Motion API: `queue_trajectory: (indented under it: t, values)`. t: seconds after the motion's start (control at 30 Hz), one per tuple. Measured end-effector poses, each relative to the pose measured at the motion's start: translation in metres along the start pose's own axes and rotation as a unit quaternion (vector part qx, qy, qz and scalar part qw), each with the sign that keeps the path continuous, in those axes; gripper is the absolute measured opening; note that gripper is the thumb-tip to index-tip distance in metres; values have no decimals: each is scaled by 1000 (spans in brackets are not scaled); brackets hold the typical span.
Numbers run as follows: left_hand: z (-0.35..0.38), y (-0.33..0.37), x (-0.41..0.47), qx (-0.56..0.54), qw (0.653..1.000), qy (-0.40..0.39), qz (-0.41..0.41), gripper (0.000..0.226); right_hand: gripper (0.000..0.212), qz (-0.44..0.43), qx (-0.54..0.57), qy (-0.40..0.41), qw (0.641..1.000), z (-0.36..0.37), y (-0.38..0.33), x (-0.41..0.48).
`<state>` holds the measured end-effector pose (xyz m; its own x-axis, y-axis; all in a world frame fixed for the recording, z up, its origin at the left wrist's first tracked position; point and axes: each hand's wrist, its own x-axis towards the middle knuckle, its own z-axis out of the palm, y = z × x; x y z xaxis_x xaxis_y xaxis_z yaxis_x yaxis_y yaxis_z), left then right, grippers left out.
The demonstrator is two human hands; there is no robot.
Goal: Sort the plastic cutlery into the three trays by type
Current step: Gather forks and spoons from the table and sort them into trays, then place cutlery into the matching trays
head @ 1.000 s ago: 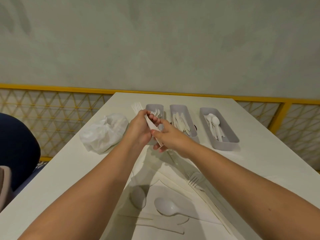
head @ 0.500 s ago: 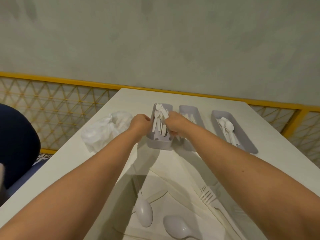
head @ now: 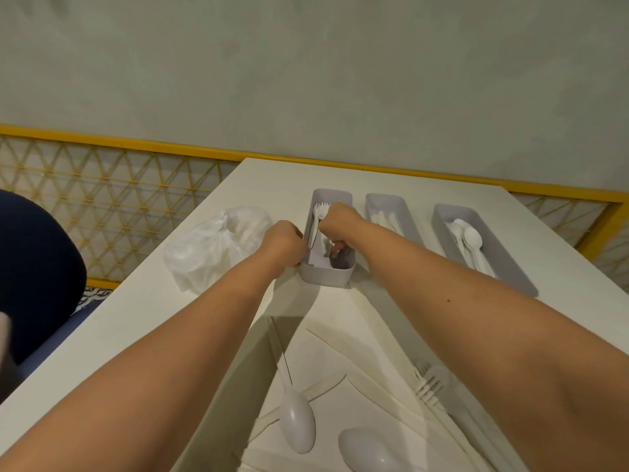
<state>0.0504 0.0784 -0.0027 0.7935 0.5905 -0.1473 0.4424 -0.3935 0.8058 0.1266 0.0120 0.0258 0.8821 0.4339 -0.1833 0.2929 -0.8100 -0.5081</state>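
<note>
Three trays (head: 384, 199) — right hand (head: 337, 216) in leftmost — two loose spoons (head: 296, 424).

The left hand (head: 284, 243) grips the fork tray's (head: 326, 277) left wall and the right hand (head: 335, 221) reaches inside. A crumpled plastic bag (head: 214, 247) crowds its left. A bare strip of counter (head: 425, 233) separates the knife tray (head: 384, 202) from the spoon tray (head: 510, 267). Loose spoons (head: 296, 424) and forks (head: 432, 383) litter the near counter.

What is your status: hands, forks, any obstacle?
Left hand curled against fork tray, left wall. Right hand inside it among forks, grip unclear. Loose spoons, loose fork near me unsorted. Plastic bag left, not blocking.
</note>
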Motion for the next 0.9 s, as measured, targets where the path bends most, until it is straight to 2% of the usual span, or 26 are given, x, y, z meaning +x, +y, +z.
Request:
queue_trajectory:
  t: [0.03, 0.07, 0.17, 0.3, 0.4, 0.5, 0.57, 0.63, 0.7, 0.73, 0.8, 0.9]
  values:
    - [0, -1, 0, 0, 1000, 1, -1, 23, 15, -6, -7, 1, 1000, -5, 1, -3]
    - [0, -1, 0, 1, 1000, 2, -4, 27, 17, -18, -17, 1, 1000, -9, 2, -3]
    - [0, -1, -4, -18, 1000, 10, -2, 10, 31, -36, -46, 0, 998, -21, 9, -11]
    - [0, 0, -12, -10, 999, 30, 15, 29, 23, -81, -93, 2, 992, -34, 22, -29]
    - [1, 3, -21, 18, 995, 83, 46, 35, 11, -120, -118, -17, 986, -41, 32, -53]
    - [-2, 5, -33, 45, 983, 127, 124, 19, 15, -136, -140, -34, 980, -41, 47, -75]
    - [-7, 7, -44, 79, 977, 64, 189, 10, 25, -120, -153, -61, 979, -37, 57, -83]
    - [-10, 7, -58, 146, 959, -55, 236, 11, 32, -81, -189, -90, 975, -27, 65, -85]
    - [-10, 4, -70, 235, 923, -181, 247, 4, 34, -45, -232, -102, 966, -15, 71, -85]
    - [-9, 0, -73, 277, 902, -226, 241, 10, 33, -29, -244, -105, 964, -9, 73, -86]
    - [-4, -10, -76, 337, 878, -258, 222, 27, 27, -7, -247, -98, 964, -2, 77, -88]
    - [0, -19, -75, 341, 881, -241, 220, 27, 28, -10, -201, -68, 977, 1, 83, -92]
